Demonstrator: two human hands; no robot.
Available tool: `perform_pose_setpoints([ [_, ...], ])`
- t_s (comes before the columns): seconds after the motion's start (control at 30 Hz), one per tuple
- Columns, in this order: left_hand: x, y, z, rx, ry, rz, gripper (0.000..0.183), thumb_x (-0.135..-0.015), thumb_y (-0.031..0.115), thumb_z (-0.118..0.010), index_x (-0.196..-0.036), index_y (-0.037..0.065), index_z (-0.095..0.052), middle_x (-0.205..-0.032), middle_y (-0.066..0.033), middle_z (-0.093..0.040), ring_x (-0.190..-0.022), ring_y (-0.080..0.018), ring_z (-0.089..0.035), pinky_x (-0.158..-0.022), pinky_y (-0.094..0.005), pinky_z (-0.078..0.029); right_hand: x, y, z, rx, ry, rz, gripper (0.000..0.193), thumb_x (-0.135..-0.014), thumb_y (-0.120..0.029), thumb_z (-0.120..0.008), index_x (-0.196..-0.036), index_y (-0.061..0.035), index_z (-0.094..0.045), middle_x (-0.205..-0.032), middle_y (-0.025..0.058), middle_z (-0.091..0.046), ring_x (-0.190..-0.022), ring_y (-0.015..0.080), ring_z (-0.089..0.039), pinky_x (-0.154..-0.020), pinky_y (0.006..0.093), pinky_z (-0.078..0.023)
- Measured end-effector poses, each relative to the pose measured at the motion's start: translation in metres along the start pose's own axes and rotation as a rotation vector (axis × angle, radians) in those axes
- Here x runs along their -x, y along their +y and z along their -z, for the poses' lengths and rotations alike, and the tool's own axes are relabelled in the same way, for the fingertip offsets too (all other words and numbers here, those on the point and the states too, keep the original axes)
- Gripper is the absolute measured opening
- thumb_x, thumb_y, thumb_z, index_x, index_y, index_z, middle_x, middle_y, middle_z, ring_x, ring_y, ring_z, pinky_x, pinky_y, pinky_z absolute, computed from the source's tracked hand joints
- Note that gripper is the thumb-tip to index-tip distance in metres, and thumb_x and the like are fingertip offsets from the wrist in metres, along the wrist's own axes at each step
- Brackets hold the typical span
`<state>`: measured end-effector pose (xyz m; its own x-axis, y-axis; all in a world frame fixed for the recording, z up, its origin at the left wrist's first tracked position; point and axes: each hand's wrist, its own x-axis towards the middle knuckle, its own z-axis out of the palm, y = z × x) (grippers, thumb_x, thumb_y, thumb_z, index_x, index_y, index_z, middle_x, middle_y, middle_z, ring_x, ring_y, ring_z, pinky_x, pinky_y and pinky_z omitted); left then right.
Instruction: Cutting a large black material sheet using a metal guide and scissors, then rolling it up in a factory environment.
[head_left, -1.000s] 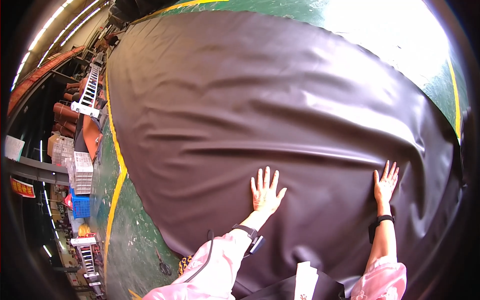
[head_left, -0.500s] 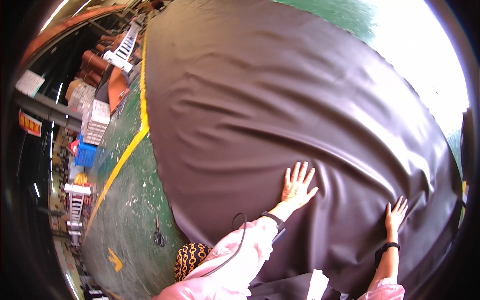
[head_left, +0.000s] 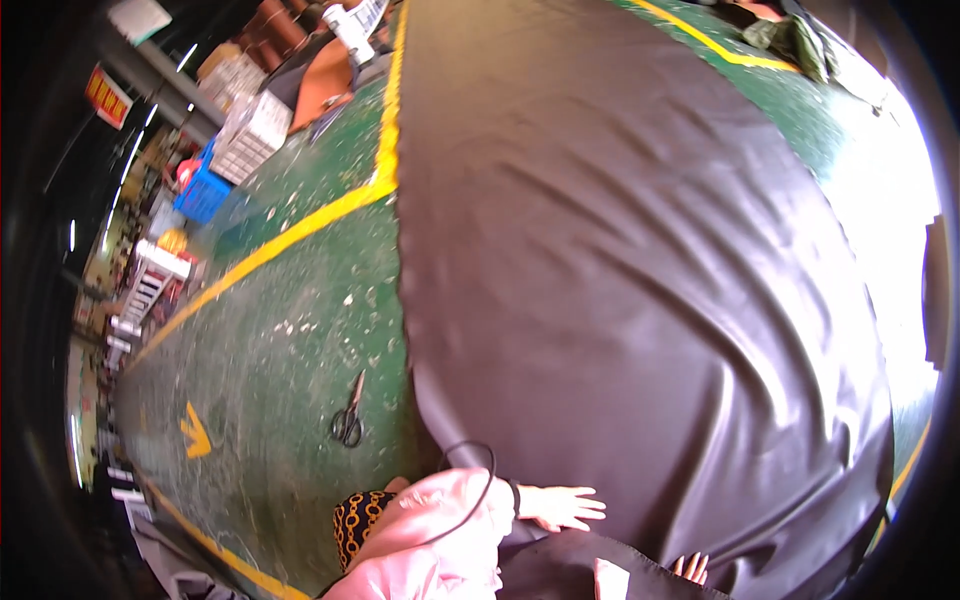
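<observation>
A large dark brown, leather-like sheet point(head_left: 600, 330) is spread over the floor, with soft wrinkles running across its middle and right side. Flat on its near part rests my left hand point(head_left: 562, 507), fingers stretched and apart. My right hand point(head_left: 692, 569) is further right and lower; only its extended fingers show on the sheet, the rest lying behind a dark piece of material point(head_left: 590, 560) at the lower edge. Neither hand grips anything. Black-handled scissors point(head_left: 348, 422) lie on the floor left of the sheet.
The green floor point(head_left: 290, 340) carries a yellow line point(head_left: 290, 235) and a yellow arrow point(head_left: 196, 432). At upper left stand a blue crate point(head_left: 203, 190), stacked white boxes point(head_left: 250, 138) and brown rolls point(head_left: 275, 30). A dark green heap point(head_left: 805, 48) lies at far right.
Both hands have slid back toward me across the sheet, and the right is now mostly hidden. My view has shifted, showing more floor on the left. Some wrinkles in the sheet have changed.
</observation>
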<state>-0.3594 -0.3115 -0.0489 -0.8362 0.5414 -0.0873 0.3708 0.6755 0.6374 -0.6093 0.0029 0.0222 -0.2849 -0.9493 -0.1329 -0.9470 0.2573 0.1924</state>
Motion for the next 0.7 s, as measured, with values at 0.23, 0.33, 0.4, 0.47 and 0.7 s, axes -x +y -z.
perform_pose_setpoints([
  [0.23,0.144,-0.064,0.127,-0.397,0.247,0.615,0.043,-0.071,0.023,-0.056,-0.111,0.01,-0.053,-0.121,-0.0134,-0.046,-0.114,-0.0279,-0.041,-0.085,-0.0422,-0.037,0.004,-0.028,0.03,-0.365,-0.383,-0.18,0.051,-0.079,-0.036,-0.06,-0.113,0.0012,-0.051,-0.107,0.0238,-0.055,-0.1,0.0367,-0.052,-0.082,0.0396,-0.043],
  [0.33,0.218,-0.105,0.137,-0.59,0.471,1.067,0.058,-0.079,0.034,-0.053,-0.13,0.012,-0.038,-0.137,-0.0162,-0.031,-0.128,-0.0325,-0.025,-0.103,-0.05,-0.02,0.003,-0.047,0.032,-0.555,-0.573,-0.308,0.052,-0.079,-0.036,-0.06,-0.115,0.0006,-0.05,-0.109,0.0235,-0.054,-0.101,0.0364,-0.052,-0.083,0.0396,-0.043],
  [0.4,0.268,-0.129,0.131,-0.496,0.521,1.223,0.062,-0.083,0.044,-0.049,-0.135,0.014,-0.032,-0.142,-0.0145,-0.02,-0.132,-0.0315,-0.015,-0.106,-0.0498,-0.012,0.003,-0.069,0.029,-0.699,-0.686,-0.38,0.052,-0.08,-0.035,-0.06,-0.116,0.0002,-0.05,-0.11,0.0233,-0.054,-0.102,0.0362,-0.051,-0.083,0.0396,-0.043],
  [0.47,0.254,-0.149,0.125,-0.445,0.56,1.231,0.064,-0.082,0.048,-0.048,-0.136,0.017,-0.03,-0.144,-0.0126,-0.016,-0.133,-0.0302,-0.012,-0.107,-0.0496,-0.01,0.014,-0.066,0.028,-0.758,-0.794,-0.506,0.069,-0.071,-0.034,-0.065,-0.125,-0.0022,-0.036,-0.124,0.0242,-0.037,-0.114,0.0385,-0.039,-0.093,0.0423,-0.035],
  [0.7,0.27,-0.147,0.112,-0.374,0.54,1.14,0.063,-0.083,0.048,-0.048,-0.136,0.02,-0.029,-0.145,-0.0092,-0.014,-0.134,-0.0295,-0.011,-0.107,-0.0503,-0.01,-0.07,-0.176,0.041,-0.776,-0.788,-0.237,0.081,-0.064,-0.023,-0.071,-0.132,-0.0061,-0.03,-0.136,0.0199,-0.029,-0.122,0.0351,-0.034,-0.101,0.0395,-0.031],
])
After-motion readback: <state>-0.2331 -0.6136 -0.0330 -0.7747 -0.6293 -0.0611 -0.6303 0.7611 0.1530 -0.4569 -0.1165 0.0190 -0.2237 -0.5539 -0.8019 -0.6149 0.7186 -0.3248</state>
